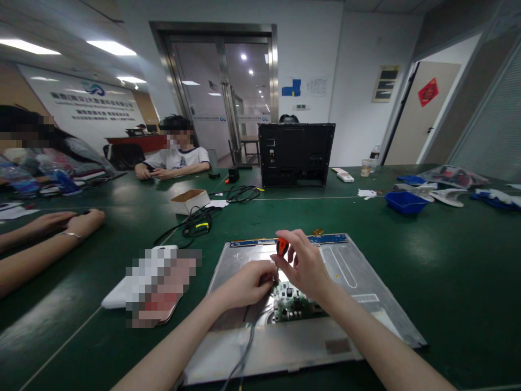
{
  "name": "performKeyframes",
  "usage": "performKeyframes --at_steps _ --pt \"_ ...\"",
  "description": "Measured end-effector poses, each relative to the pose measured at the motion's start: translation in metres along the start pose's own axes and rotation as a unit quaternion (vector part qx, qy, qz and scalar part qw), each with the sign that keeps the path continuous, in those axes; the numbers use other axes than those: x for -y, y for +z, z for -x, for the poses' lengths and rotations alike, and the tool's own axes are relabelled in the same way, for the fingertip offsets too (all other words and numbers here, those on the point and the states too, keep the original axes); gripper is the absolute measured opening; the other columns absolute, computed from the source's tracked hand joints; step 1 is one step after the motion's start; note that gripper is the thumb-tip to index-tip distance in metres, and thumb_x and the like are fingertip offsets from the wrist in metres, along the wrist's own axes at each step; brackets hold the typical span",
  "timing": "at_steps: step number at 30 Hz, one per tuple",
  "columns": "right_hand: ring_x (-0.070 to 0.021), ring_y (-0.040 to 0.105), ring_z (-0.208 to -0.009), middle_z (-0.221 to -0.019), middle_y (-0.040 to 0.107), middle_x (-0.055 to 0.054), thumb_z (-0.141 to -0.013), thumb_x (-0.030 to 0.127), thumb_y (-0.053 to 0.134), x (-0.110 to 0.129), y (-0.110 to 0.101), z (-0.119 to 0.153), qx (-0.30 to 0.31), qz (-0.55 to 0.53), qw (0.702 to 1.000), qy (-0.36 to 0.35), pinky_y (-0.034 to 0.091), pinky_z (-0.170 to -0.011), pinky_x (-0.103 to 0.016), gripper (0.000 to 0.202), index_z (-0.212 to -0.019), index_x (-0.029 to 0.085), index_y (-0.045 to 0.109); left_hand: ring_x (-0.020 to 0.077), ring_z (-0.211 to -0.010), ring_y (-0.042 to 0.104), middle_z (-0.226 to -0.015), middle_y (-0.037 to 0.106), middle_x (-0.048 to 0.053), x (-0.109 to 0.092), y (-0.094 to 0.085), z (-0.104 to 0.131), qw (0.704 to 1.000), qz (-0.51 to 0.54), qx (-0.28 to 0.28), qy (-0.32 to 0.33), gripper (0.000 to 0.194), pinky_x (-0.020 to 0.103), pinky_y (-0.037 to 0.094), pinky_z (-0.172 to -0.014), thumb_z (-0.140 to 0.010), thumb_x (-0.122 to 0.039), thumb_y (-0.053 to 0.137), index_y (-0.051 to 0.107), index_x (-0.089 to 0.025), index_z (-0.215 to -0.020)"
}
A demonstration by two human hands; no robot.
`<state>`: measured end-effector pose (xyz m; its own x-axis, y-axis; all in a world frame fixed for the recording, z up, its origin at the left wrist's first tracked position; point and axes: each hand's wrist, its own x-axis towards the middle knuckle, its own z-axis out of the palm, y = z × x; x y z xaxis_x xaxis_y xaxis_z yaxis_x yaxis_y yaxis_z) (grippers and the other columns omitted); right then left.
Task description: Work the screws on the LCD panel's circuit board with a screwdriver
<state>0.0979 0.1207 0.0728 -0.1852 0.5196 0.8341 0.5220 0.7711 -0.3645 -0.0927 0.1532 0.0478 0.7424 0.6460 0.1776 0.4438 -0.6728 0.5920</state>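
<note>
In my right hand (307,266) is a short screwdriver (281,246) with a red and black handle, held upright by the fingertips. Its shaft points down at the upper left edge of a green circuit board (291,298). My left hand (254,282) is closed in a pinch right beside the shaft's lower end; what its fingers hold, if anything, is hidden. The board sits on the back of a silver metal display panel (354,277), which lies flat on the table. A blue circuit strip (336,239) runs along the panel's far edge. Dark cables (248,347) trail from the board area toward me.
A black monitor housing (299,155) stands across the green table (459,271). Left are phones (163,288), coiled black cables (197,222) and a small box (189,202). A blue tray (405,202) lies right. Another person's hands (81,222) rest at the left; more people sit beyond.
</note>
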Motion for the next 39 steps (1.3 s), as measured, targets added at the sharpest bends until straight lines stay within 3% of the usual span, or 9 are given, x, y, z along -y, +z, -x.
performKeyframes --at_steps 5,11,18,25,32,39 --pt "-0.0093 0.053 -0.059 -0.103 0.053 -0.005 -0.098 0.023 0.051 0.0047 -0.0002 -0.0004 0.003 -0.003 1.0 0.012 0.048 -0.05 -0.022 0.037 -0.134 0.028 0.048 0.0148 -0.063 0.05 -0.071 0.058 -0.001 0.0003 0.0005 -0.0008 1.0 0.008 0.002 0.008 0.016 0.026 0.037 -0.061 -0.076 -0.006 0.049 0.059 -0.018 -0.081" --pt "-0.013 0.056 -0.063 -0.104 0.058 -0.008 -0.093 0.015 0.046 0.0064 -0.0008 -0.0002 0.025 -0.036 0.999 -0.002 0.047 -0.049 -0.024 0.051 -0.143 0.023 0.036 0.0163 -0.067 0.054 -0.078 0.063 0.001 -0.0009 0.0006 -0.0013 1.0 0.024 0.009 0.004 0.02 0.027 0.04 -0.064 -0.077 -0.007 0.049 0.063 -0.017 -0.087" --pt "-0.0123 0.054 -0.061 -0.09 0.057 -0.002 -0.096 0.022 0.052 0.004 -0.0002 -0.0008 0.01 -0.024 1.0 -0.006 0.046 -0.051 -0.023 0.034 -0.129 0.024 0.044 0.0153 -0.066 0.053 -0.074 0.061 0.0 0.0007 0.0006 -0.0015 1.0 0.002 0.006 0.003 0.014 0.025 0.039 -0.062 -0.078 -0.007 0.051 0.059 -0.018 -0.081" --pt "-0.01 0.054 -0.061 -0.108 0.051 -0.007 -0.099 0.023 0.049 0.006 -0.0013 -0.0011 0.01 0.004 1.0 0.007 0.05 -0.051 -0.024 0.037 -0.136 0.028 0.049 0.0153 -0.064 0.052 -0.073 0.06 0.0 -0.0009 0.0002 -0.0013 1.0 -0.005 -0.001 0.003 0.013 0.026 0.038 -0.061 -0.079 -0.008 0.051 0.058 -0.018 -0.082" --pt "-0.016 0.06 -0.071 -0.116 0.058 -0.012 -0.098 0.014 0.04 0.0056 -0.0024 -0.001 0.034 0.003 0.999 -0.006 0.056 -0.06 -0.031 0.052 -0.148 0.024 0.034 0.0169 -0.068 0.055 -0.077 0.063 0.002 -0.0025 -0.0002 -0.0006 1.0 -0.003 0.009 -0.007 0.014 0.027 0.041 -0.064 -0.079 -0.009 0.051 0.062 -0.017 -0.084" --pt "-0.0127 0.059 -0.061 -0.097 0.064 -0.004 -0.096 0.022 0.052 0.0036 0.0002 0.0005 0.011 -0.025 1.0 0.002 0.05 -0.052 -0.024 0.043 -0.137 0.024 0.04 0.0166 -0.068 0.055 -0.077 0.064 0.002 -0.003 -0.0018 -0.0017 1.0 -0.004 0.011 0.002 0.013 0.027 0.042 -0.064 -0.08 -0.01 0.051 0.061 -0.017 -0.086"
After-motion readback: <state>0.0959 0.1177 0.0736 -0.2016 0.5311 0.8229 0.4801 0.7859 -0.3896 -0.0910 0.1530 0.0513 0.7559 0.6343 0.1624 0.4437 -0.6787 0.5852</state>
